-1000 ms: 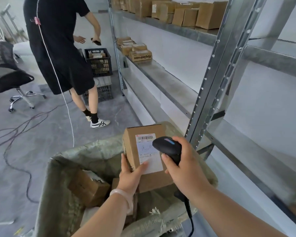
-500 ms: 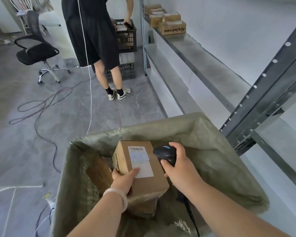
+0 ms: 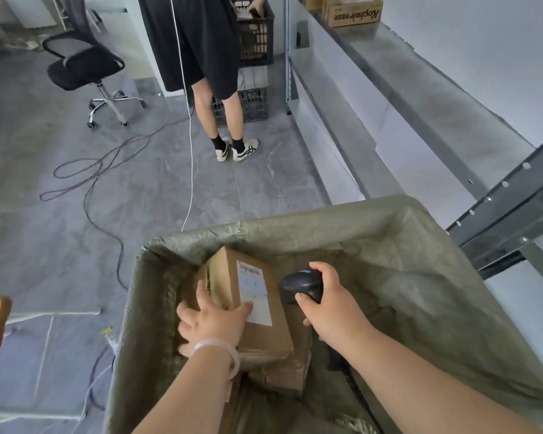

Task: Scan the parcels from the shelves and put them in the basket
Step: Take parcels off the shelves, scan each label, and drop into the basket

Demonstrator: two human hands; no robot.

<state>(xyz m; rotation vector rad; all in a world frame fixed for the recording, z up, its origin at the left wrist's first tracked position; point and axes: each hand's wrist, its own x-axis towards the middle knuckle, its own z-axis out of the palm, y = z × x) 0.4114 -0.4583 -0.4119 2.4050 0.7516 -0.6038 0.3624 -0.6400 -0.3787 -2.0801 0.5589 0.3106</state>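
One sack-lined basket (image 3: 420, 245) is holding at least three brown parcels (image 3: 282, 380). The top parcel (image 3: 264, 336) is lying label up, long axis running away from the person, barcode at the far end, print too small to read. The left hand (image 3: 213, 324) is gripping its near-left edge. The right hand (image 3: 329, 305) is curling round one black scanner (image 3: 301, 285).

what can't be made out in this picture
Head view:
- print on the white shipping label of the brown cardboard parcel: too small
- handle of the black handheld scanner: under the right hand
- lower cardboard boxes in the green sack-lined basket: under the parcel and left hand
- upper body of the standing person: cut off by top edge
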